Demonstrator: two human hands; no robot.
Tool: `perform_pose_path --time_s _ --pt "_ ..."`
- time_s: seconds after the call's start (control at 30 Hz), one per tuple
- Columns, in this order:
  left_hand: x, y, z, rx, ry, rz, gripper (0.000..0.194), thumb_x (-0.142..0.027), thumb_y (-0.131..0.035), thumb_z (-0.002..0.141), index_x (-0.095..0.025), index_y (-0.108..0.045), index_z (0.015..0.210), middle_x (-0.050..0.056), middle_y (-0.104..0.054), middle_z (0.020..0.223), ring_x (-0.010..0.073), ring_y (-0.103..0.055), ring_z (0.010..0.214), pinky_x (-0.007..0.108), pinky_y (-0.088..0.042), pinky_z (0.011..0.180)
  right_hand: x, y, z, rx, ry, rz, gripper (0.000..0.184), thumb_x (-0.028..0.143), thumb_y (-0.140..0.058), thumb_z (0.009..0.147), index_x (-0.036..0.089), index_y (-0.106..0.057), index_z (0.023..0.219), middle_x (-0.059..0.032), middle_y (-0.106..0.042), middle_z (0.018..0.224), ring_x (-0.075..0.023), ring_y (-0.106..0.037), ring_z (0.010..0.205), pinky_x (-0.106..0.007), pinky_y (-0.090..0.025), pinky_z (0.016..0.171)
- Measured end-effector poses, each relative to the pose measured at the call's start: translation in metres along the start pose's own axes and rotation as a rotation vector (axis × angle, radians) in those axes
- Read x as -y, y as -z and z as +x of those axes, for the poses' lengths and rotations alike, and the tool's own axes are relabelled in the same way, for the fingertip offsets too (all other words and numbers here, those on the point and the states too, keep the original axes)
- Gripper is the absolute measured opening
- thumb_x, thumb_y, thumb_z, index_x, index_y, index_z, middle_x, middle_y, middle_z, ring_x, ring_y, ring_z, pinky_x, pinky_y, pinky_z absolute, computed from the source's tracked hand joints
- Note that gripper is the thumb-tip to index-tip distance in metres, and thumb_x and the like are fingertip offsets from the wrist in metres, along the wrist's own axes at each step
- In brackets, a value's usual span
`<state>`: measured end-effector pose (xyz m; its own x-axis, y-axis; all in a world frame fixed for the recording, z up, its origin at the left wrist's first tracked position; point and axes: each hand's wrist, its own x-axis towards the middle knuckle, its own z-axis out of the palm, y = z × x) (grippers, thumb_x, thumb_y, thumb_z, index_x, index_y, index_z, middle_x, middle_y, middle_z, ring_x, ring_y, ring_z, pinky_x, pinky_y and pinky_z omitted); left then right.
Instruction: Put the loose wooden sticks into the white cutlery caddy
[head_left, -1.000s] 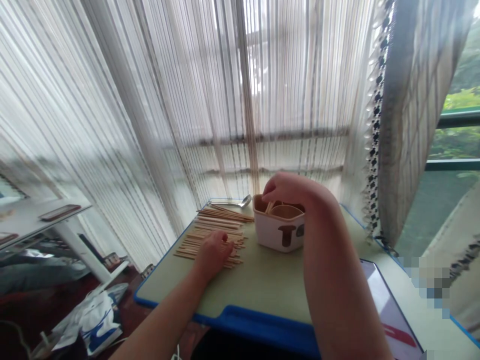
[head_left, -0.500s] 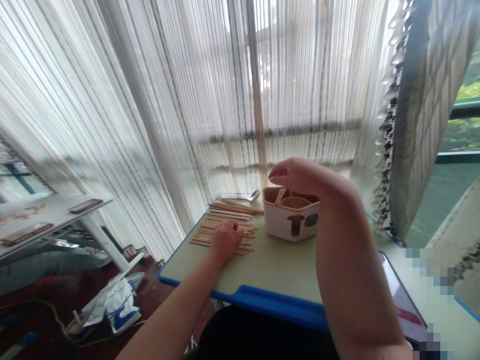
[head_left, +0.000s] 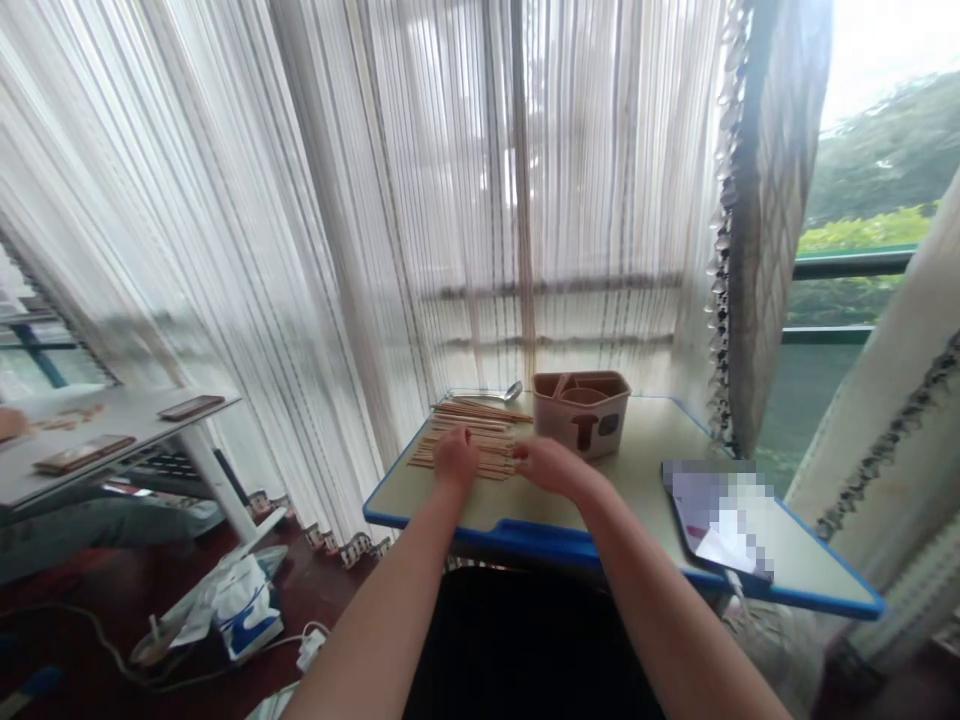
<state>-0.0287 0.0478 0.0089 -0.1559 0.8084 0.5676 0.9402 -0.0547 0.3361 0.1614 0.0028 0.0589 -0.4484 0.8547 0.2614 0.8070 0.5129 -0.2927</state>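
A spread of several wooden chopsticks lies on the pale green desk top. My left hand rests on the near part of that spread, fingers curled over the sticks. My right hand is down beside the sticks' right ends, fingers bent toward them; whether it grips one I cannot make out. Behind stands a pink-and-white divided holder with a mushroom print. A metal spoon lies at the desk's far edge.
A tablet lies on the right of the desk, near the blue front rim. Striped curtains hang close behind. A second white table with flat objects stands at left; bags and cables lie on the floor.
My right hand left the holder's rim and dropped to the right ends of the chopsticks. The left hand stayed on the sticks. The view pulled back and swung right.
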Motion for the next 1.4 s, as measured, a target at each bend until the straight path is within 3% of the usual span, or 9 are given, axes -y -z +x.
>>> perform_pose_path --time_s 0.1,0.2,0.53,0.73,0.83,1.0,1.1,1.4 --pt "0.001 0.002 -0.002 0.030 0.008 -0.008 0.015 -0.014 -0.041 0.083 -0.016 -0.055 0.090 0.010 -0.063 0.091 0.0215 -0.057 0.091 0.033 -0.038 0.081 -0.011 -0.045 0.001 -0.083 -0.022 0.002 0.027 0.026 -0.051 0.081 0.017 -0.068 0.099 -0.0100 -0.065 0.101 -0.0209 -0.057 0.093 -0.028 -0.039 0.082" --pt "0.001 0.005 -0.003 0.069 0.034 -0.009 0.017 -0.015 -0.040 0.085 -0.016 -0.055 0.093 0.011 -0.063 0.094 0.0220 -0.057 0.093 0.034 -0.039 0.082 -0.019 -0.059 -0.001 -0.112 -0.024 0.010 0.026 0.025 -0.047 0.084 0.017 -0.070 0.090 -0.0090 -0.065 0.096 -0.0197 -0.055 0.092 -0.027 -0.038 0.083" --pt "0.003 0.004 -0.004 0.062 0.054 0.019 0.017 -0.017 -0.041 0.084 -0.016 -0.056 0.091 0.011 -0.064 0.091 0.0223 -0.058 0.094 0.034 -0.040 0.081 -0.023 -0.064 -0.003 -0.142 -0.013 0.029 0.026 0.033 -0.050 0.083 0.020 -0.070 0.094 -0.0077 -0.063 0.098 -0.0198 -0.051 0.092 -0.029 -0.035 0.085" --pt "0.003 0.003 -0.004 0.064 0.024 0.017 0.018 -0.020 -0.041 0.084 -0.016 -0.057 0.091 0.011 -0.064 0.091 0.0222 -0.058 0.091 0.034 -0.040 0.079 -0.024 -0.063 0.001 -0.195 -0.126 0.096 0.023 0.022 -0.045 0.084 0.015 -0.066 0.086 -0.0092 -0.063 0.093 -0.0176 -0.054 0.090 -0.026 -0.036 0.084" --pt "-0.001 0.006 -0.007 0.070 -0.037 0.004 0.016 -0.021 -0.045 0.082 -0.016 -0.059 0.090 0.010 -0.064 0.090 0.0218 -0.058 0.092 0.033 -0.040 0.082 -0.025 -0.059 0.002 -0.307 -0.200 0.147 0.028 0.022 -0.036 0.088 0.013 -0.062 0.094 -0.0117 -0.062 0.097 -0.0177 -0.054 0.093 -0.026 -0.037 0.085" --pt "-0.006 0.011 -0.012 0.167 -0.152 -0.066 0.015 -0.019 -0.050 0.078 -0.018 -0.062 0.086 0.006 -0.066 0.088 0.0196 -0.058 0.087 0.031 -0.041 0.082 -0.029 -0.046 -0.004 -0.694 -0.313 0.294 0.033 0.030 -0.031 0.089 0.013 -0.058 0.098 -0.0133 -0.062 0.097 -0.0212 -0.055 0.092 -0.030 -0.039 0.084" --pt "-0.005 0.011 -0.013 0.213 -0.237 -0.087 0.013 -0.023 -0.053 0.077 -0.018 -0.064 0.082 0.006 -0.066 0.086 0.0191 -0.058 0.084 0.031 -0.041 0.080 -0.032 -0.043 -0.007 -0.859 -0.372 0.354 0.034 0.034 -0.029 0.089 0.014 -0.056 0.098 -0.0142 -0.062 0.097 -0.0216 -0.055 0.091 -0.032 -0.039 0.084" --pt "-0.004 0.010 -0.014 0.227 -0.392 -0.029 0.018 -0.026 -0.050 0.082 -0.020 -0.066 0.086 0.007 -0.067 0.090 0.0202 -0.058 0.090 0.032 -0.041 0.084 -0.023 -0.035 -0.010 -0.923 -0.346 0.684 0.032 0.044 -0.035 0.087 0.017 -0.050 0.095 -0.0072 -0.061 0.083 -0.0160 -0.055 0.069 -0.028 -0.044 0.069"
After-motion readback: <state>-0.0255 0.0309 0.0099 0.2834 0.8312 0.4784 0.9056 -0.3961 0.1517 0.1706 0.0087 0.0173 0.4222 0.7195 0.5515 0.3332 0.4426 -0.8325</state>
